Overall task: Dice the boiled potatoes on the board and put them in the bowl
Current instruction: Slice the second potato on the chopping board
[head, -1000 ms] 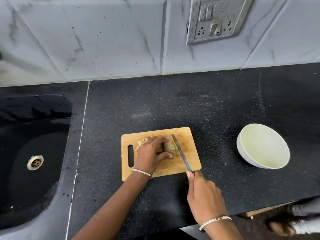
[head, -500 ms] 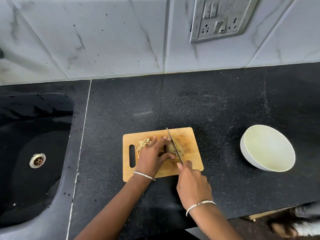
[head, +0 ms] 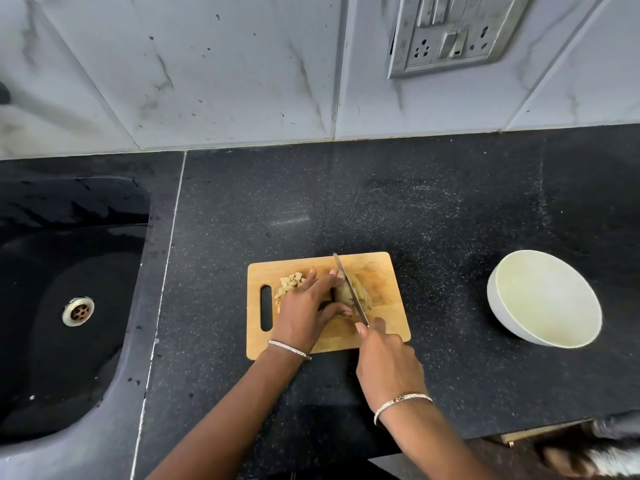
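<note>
A wooden cutting board point(head: 388, 271) lies on the black counter. On it my left hand point(head: 308, 306) grips a boiled potato point(head: 343, 292) from the left side. My right hand point(head: 388, 362) holds a knife point(head: 349, 287) whose blade lies across the potato, tip pointing to the board's far edge. A small heap of diced potato point(head: 289, 284) sits on the board behind my left hand, partly hidden by it. A white bowl point(head: 543, 299) stands on the counter to the right of the board and looks empty.
A black sink point(head: 69, 306) with a metal drain point(head: 78, 310) takes up the left side. A tiled wall with a switch and socket plate point(head: 450, 32) rises behind the counter. The counter's front edge runs just behind my right wrist.
The knife has shifted left from the potato's right side onto the potato, and my right hand has moved forward to the board's near edge. My left hand keeps holding the potato.
</note>
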A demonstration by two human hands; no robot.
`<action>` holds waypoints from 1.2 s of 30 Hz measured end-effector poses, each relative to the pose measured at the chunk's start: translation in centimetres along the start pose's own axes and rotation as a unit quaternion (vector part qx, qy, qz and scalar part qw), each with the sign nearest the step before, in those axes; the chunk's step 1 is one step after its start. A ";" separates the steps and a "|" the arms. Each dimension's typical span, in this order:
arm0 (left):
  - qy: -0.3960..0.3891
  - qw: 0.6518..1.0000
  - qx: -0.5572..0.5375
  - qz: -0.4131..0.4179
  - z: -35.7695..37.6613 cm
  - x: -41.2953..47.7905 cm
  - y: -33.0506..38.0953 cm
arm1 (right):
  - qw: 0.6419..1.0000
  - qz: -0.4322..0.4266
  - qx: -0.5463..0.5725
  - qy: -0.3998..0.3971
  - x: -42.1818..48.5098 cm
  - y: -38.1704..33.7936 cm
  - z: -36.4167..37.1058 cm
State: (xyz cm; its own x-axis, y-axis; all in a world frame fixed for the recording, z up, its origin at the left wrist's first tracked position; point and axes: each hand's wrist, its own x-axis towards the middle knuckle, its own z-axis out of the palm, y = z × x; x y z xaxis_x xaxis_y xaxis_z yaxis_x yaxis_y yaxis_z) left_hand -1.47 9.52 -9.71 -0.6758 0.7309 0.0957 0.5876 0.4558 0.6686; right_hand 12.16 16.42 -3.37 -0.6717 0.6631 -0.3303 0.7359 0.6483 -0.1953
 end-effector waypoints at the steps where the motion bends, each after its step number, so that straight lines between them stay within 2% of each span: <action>1: 0.005 1.000 -0.003 0.003 0.0 0.0 0.0 | 1.000 0.003 0.005 0.000 0.3 -0.2 0.1; 4: 0.025 0.999 -0.010 0.020 0.2 -0.1 0.1 | 1.000 0.004 0.016 0.008 1.5 -1.1 0.1; 11: 0.008 1.000 -0.017 0.010 -0.3 0.0 0.5 | 1.000 -0.008 0.004 -0.006 0.0 0.3 1.1; 18: 0.042 0.998 -0.034 0.025 -0.1 0.0 0.0 | 1.000 0.001 0.007 -0.006 0.5 0.1 1.9; 23: 0.037 0.998 -0.031 0.027 -0.2 0.1 -0.1 | 1.000 -0.005 0.001 0.000 0.8 0.1 2.2; 32: 0.008 0.999 -0.038 -0.004 -0.6 0.0 0.4 | 0.998 0.012 -0.018 -0.065 -5.6 3.6 1.2; 36: 0.001 0.999 -0.036 -0.008 -0.8 -0.1 0.7 | 0.999 0.019 0.011 -0.046 -6.9 5.0 -1.1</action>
State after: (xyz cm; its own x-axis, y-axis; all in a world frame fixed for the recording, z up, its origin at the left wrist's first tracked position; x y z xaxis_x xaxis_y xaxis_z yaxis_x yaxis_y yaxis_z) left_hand -1.36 9.37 -8.67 -0.6850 0.7235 0.0860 0.5441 0.4294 0.7209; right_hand 20.42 15.48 -1.07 -0.6330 0.6498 -0.4208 0.7636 0.6135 -0.2012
